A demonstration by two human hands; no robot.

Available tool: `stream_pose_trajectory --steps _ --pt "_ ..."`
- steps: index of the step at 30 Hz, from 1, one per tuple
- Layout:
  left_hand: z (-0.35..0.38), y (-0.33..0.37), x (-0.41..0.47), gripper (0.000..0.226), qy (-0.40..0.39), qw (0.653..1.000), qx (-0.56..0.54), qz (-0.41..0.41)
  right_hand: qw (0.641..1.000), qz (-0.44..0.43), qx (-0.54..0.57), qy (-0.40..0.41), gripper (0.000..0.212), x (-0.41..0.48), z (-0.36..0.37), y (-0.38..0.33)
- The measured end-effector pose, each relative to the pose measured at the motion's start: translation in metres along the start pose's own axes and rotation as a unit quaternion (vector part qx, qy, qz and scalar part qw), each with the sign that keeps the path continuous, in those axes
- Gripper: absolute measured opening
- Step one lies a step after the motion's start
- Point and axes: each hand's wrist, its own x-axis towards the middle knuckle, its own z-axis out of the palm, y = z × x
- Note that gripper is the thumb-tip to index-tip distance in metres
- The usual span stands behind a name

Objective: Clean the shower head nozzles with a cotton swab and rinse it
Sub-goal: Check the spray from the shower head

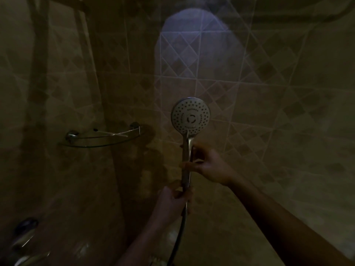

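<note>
Head view, dim tiled shower stall. Hand-held shower head point(190, 116): upright, nozzle face turned toward the camera, hose point(178, 233) trailing down. Left hand point(173, 203): grip clamped around the handle base at the hose joint. Right hand point(208, 166): fingers pinched on the mid-handle; whether they also carry a cotton swab cannot be told. Glass corner shelf point(99, 140): left, well apart. Advice: steady the handle low, keep the nozzle face toward the light, work each nozzle in turn.
</note>
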Motion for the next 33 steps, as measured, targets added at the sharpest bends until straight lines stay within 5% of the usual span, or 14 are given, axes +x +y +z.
stream_pose_trajectory --steps 4,10,16,22,28,33 --pt "-0.001 0.002 -0.001 0.013 -0.008 1.0 -0.028 -0.001 0.996 0.013 0.086 -0.036 0.034 0.002 -0.006 0.001" --pt "-0.003 -0.002 0.002 0.01 -0.017 0.999 -0.035 -0.009 0.998 -0.056 -0.007 -0.005 0.042 0.006 0.0 -0.002" --pt "-0.004 -0.007 0.005 0.018 -0.017 0.998 -0.056 -0.021 0.993 0.005 0.105 -0.06 0.037 0.006 -0.008 -0.001" --pt "0.0 -0.007 0.005 0.009 -0.044 0.998 -0.054 -0.001 0.999 -0.016 0.015 0.039 0.047 0.007 0.001 0.001" --pt "0.001 -0.01 0.008 0.005 -0.046 0.998 -0.048 -0.004 0.992 0.03 0.117 -0.034 0.033 0.001 -0.008 0.007" --pt "0.007 -0.012 0.006 0.004 -0.062 0.997 -0.048 -0.004 0.999 0.036 -0.019 0.027 0.051 -0.002 -0.009 0.006"
